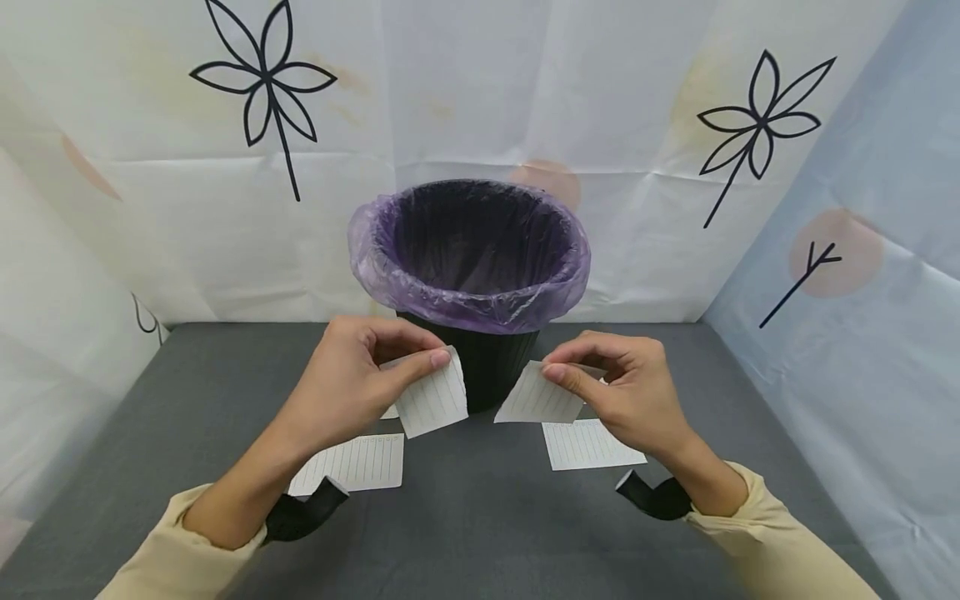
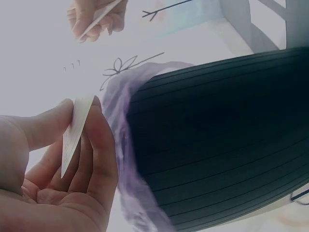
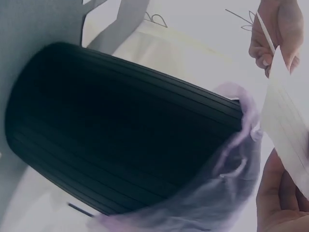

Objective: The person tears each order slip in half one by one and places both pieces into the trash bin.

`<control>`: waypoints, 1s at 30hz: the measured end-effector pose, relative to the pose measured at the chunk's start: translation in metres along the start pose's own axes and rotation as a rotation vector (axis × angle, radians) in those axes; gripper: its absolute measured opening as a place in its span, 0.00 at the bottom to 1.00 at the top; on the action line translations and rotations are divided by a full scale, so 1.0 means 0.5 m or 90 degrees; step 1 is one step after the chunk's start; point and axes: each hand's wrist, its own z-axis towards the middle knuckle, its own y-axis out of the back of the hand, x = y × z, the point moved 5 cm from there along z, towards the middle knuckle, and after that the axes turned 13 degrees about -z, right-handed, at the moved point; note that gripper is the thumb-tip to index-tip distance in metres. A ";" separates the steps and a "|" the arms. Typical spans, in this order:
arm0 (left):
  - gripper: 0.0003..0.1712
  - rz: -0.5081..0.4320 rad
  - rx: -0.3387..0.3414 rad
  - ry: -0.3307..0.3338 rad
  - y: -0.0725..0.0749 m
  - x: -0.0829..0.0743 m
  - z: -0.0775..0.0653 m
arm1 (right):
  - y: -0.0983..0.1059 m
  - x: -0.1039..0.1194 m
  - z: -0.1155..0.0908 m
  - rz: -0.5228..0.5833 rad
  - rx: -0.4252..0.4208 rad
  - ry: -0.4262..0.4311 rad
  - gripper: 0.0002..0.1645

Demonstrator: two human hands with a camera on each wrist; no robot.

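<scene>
You pinch one paper piece (image 1: 435,404) in your left hand (image 1: 360,371) and another paper scrap (image 1: 542,398) in your right hand (image 1: 630,383), the two apart on the near side of the black bin (image 1: 491,367). Each grip looks slight, so a loosened thumb could drop paper onto the table (image 1: 480,517). The scrap's long axis seems to run left to right, a corner pointing near-left; the piece slants toward near, its long axis unclear.

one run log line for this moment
left hand: pinches one paper piece | right hand: pinches another paper piece | black bin: upright, purple liner fitted
</scene>
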 end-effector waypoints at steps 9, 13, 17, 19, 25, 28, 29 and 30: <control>0.03 0.033 0.034 -0.032 0.009 -0.065 0.057 | 0.033 0.037 0.066 -0.091 0.041 -0.013 0.07; 0.03 0.047 0.037 -0.056 0.017 -0.091 0.087 | 0.045 0.043 0.102 -0.128 0.059 -0.040 0.08; 0.04 0.073 0.033 -0.062 0.027 -0.112 0.114 | 0.057 0.041 0.141 -0.134 0.060 -0.056 0.08; 0.05 0.085 0.031 -0.061 0.033 -0.121 0.126 | 0.062 0.040 0.157 -0.146 0.061 -0.059 0.07; 0.06 0.121 0.016 -0.053 0.050 -0.143 0.160 | 0.077 0.049 0.202 -0.194 0.060 -0.057 0.04; 0.08 0.140 0.001 -0.039 0.060 -0.154 0.178 | 0.087 0.051 0.225 -0.205 0.059 -0.071 0.03; 0.08 0.146 -0.001 -0.036 0.063 -0.157 0.183 | 0.090 0.051 0.233 -0.207 0.059 -0.077 0.03; 0.09 0.152 -0.003 -0.032 0.065 -0.160 0.189 | 0.093 0.050 0.240 -0.203 0.059 -0.085 0.04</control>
